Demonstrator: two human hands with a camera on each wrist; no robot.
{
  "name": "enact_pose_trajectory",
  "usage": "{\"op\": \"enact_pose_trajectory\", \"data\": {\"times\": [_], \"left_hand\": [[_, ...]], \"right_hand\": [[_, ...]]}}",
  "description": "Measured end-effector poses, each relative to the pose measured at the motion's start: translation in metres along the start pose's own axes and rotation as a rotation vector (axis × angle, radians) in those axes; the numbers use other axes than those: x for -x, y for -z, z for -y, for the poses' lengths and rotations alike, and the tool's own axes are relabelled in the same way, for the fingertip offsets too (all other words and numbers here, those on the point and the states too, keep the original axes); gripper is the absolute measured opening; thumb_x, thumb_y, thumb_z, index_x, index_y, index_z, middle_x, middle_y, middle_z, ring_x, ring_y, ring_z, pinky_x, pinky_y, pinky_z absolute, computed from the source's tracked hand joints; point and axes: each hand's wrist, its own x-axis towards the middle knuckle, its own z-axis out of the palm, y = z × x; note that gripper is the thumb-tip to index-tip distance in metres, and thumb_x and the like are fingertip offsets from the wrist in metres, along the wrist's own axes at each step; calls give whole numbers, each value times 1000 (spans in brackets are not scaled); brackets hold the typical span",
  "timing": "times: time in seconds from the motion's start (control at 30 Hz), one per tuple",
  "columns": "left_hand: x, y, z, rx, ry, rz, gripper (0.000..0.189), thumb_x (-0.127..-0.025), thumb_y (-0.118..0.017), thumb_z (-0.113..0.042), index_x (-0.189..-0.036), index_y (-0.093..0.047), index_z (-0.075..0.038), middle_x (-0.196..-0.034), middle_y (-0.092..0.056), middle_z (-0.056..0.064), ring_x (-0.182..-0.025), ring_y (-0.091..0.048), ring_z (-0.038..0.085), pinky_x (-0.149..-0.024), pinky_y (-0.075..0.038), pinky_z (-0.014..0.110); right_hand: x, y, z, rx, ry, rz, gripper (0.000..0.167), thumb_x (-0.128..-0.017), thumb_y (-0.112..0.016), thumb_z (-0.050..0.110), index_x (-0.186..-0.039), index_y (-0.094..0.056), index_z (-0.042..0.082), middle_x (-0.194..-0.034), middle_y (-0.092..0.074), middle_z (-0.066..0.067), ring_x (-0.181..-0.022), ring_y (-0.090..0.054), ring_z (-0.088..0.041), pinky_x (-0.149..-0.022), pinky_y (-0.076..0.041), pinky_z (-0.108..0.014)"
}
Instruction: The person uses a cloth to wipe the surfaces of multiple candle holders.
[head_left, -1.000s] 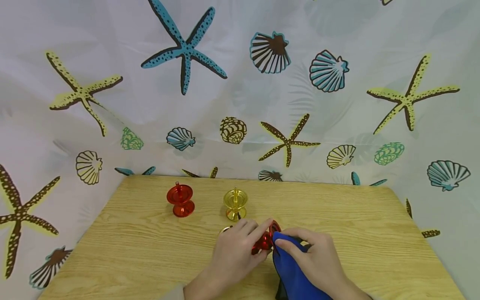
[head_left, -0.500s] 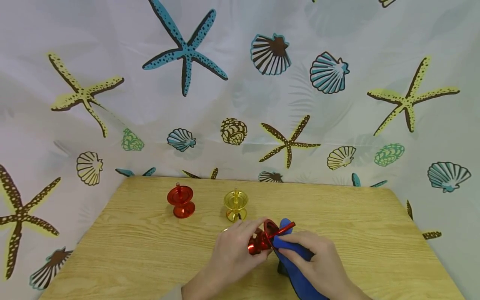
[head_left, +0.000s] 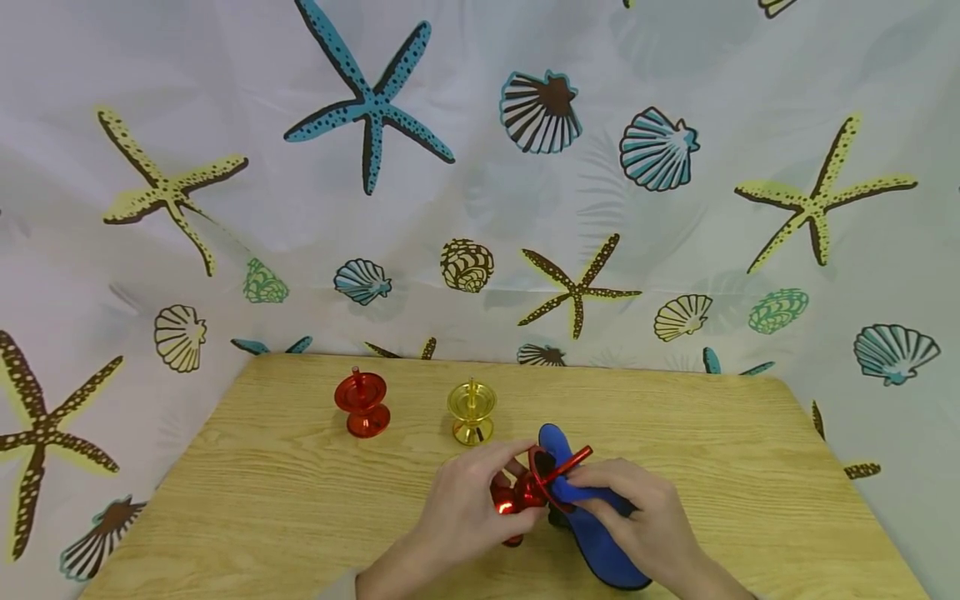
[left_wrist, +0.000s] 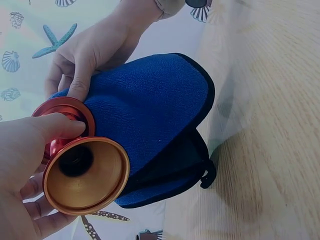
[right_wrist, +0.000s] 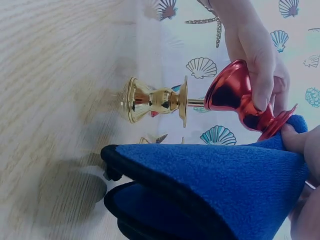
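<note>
A shiny red candle holder (head_left: 531, 492) is tilted on its side, its spike pointing up and right. My left hand (head_left: 467, 504) grips it around the stem; in the left wrist view its hollow base (left_wrist: 102, 175) faces the camera. My right hand (head_left: 651, 521) pinches a blue cloth (head_left: 603, 546) with black edging and holds it against the inside of the dish. The cloth hangs in folds below the fingers, as the right wrist view shows (right_wrist: 200, 170). Fingertips of the right hand are partly hidden by the cloth.
Another red candle holder (head_left: 362, 404) stands upright at the back left of the wooden table (head_left: 712, 433). To its right stands a gold candle holder (head_left: 472, 408), beyond my left hand. A curtain (head_left: 420, 208) with starfish and shells hangs behind the table.
The cloth covered the spike one second ago; now the spike is bare and the cloth lies in the dish, one end sticking up behind. The red candle holder has turned, its base lower.
</note>
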Motion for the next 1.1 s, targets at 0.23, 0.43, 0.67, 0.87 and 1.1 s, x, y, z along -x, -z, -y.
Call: {"op": "enact_pose_trajectory", "data": {"times": [0.23, 0.43, 0.67, 0.87, 1.1], "left_hand": [[0, -1, -2, -23, 2, -20, 62, -74, -94, -21, -131, -73, -13, -94, -79, -3, -71, -67, -2, -65, -50, 16], [2, -3, -3, -227, -96, -86, 67, -67, -98, -26, -129, -74, -15, -94, -76, -4, -80, -68, 7, -65, -51, 15], [5, -7, -1, -531, -243, -114, 72, -65, -100, -39, -130, -74, -22, -90, -69, -8, -84, -62, 7, -63, -54, 19], [6, -9, 0, -523, -255, -128, 74, -64, -101, -40, -130, -73, -22, -91, -70, -8, -84, -63, 6, -64, -56, 19], [6, -8, 0, -265, -127, -113, 71, -67, -99, -29, -131, -71, -13, -97, -78, -4, -83, -69, 7, -68, -55, 20]], "right_hand": [[0, 0, 1, -13, 28, -13, 46, -74, -85, -14, -110, -79, 14, -101, -81, -7, -97, -77, -12, -89, -57, -13], [-2, -2, 12, -40, -34, 4, 38, -82, -83, -7, -111, -80, 17, -102, -82, -2, -93, -78, -15, -87, -58, -14], [-10, -4, 31, -110, -234, -12, 22, -90, -80, 4, -109, -81, 15, -100, -82, -3, -90, -76, -5, -74, -63, -21], [-16, -4, 37, -100, -258, -15, 21, -91, -80, 6, -109, -81, 16, -101, -82, -1, -92, -74, -2, -71, -63, -24], [-11, -4, 28, -25, -41, -41, 37, -83, -83, -6, -111, -77, 17, -103, -80, -3, -91, -77, -15, -84, -59, -14]]}}
